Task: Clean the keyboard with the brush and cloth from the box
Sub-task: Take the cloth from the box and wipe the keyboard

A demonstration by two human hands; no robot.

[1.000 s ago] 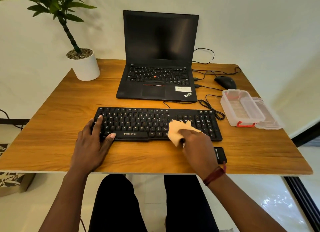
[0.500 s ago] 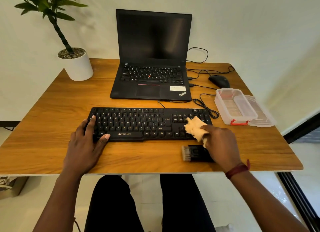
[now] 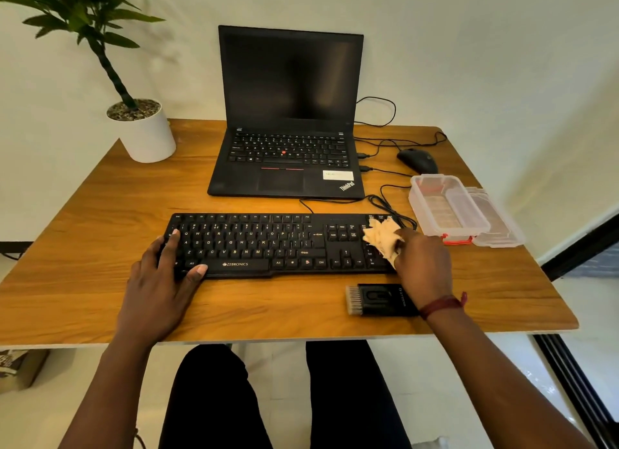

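Pinching the crumpled beige cloth (image 3: 382,236) on the black plastic keyboard (image 3: 268,244), the right hand (image 3: 423,264) wiped; the black bristled brush (image 3: 378,299), idle beside that grip, suggested brushing was done.

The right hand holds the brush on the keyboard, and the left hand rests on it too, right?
No. The head view shows the right hand holding the cloth on the keyboard. The brush lies on the table. The left hand does rest on the keyboard.
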